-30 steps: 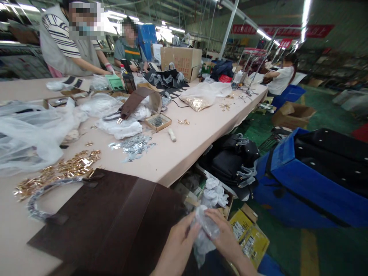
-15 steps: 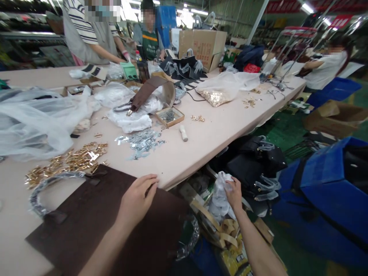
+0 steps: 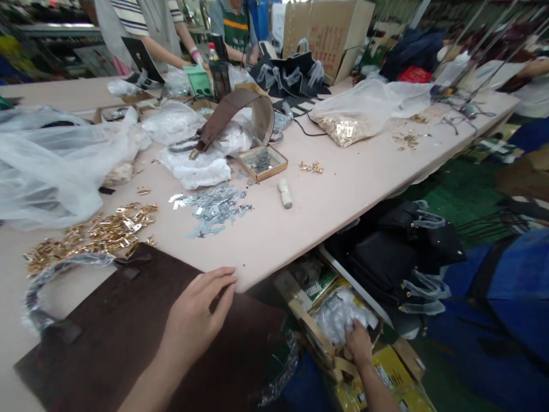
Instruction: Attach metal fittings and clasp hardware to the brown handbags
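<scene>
My left hand (image 3: pixel 199 312) lies on a dark brown bag panel (image 3: pixel 115 326), its fingers stretched out close to the table's edge. The panel hangs partly over that edge. A plastic-wrapped handle (image 3: pixel 64 266) curves from its left side, and a second wrapped handle (image 3: pixel 283 372) dangles below the table. Lower down, my right hand (image 3: pixel 359 341) has its fingers curled into a clear plastic bag (image 3: pixel 338 315) in an open carton (image 3: pixel 315 335); its fingertips are partly hidden. Beyond the panel lie a heap of gold metal fittings (image 3: pixel 103 232) and a pile of flat silver plates (image 3: pixel 218 206).
A small box of grey pieces (image 3: pixel 263 163), a white roll (image 3: pixel 284 193) and a brown strip (image 3: pixel 231 114) sit farther back on the table (image 3: pixel 343 183). Black bags (image 3: pixel 394 246) and a blue bin (image 3: pixel 497 309) stand right. Co-workers (image 3: pixel 146 28) are across the table.
My right hand has moved down with the plastic bag, which now lies lower in the carton. My left hand stays on the panel. The view has turned downward.
</scene>
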Motion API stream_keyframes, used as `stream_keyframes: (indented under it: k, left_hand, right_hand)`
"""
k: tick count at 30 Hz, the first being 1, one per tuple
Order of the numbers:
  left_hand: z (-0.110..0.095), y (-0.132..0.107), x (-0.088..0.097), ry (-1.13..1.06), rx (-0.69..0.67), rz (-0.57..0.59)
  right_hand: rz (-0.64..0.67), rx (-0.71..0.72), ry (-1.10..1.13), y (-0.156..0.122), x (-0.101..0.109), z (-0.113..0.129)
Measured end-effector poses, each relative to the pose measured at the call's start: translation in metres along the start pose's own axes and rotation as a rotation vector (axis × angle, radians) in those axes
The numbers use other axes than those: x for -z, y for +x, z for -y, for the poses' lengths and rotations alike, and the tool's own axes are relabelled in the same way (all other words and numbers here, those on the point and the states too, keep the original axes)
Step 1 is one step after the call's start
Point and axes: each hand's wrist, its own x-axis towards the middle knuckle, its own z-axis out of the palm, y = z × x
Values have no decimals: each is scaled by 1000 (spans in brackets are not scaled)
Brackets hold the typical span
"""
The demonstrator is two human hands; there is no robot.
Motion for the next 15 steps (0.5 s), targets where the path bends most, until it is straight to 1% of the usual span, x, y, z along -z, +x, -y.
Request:
stream_keyframes:
  k: [3, 6, 8, 12, 14, 15]
  left_hand:
    - [-2, 1, -1, 16, 15, 0]
    - [-3, 2, -1, 19, 19, 4]
    - [-3, 2, -2, 19, 23, 1]
    - [-1, 1, -3, 35, 33, 8]
    - [0, 0, -4, 39, 36, 20]
    - [0, -1, -4, 40, 39, 27]
  right_hand:
    - [65, -82, -25, 23, -1, -6]
    - [119, -169, -51, 39, -5, 0]
    - [149, -218, -67, 34, -18, 9]
    - [174, -232, -70, 1, -52, 26]
    - [165, -230, -69, -7, -59, 24]
    - [153, -230, -70, -6, -57, 20]
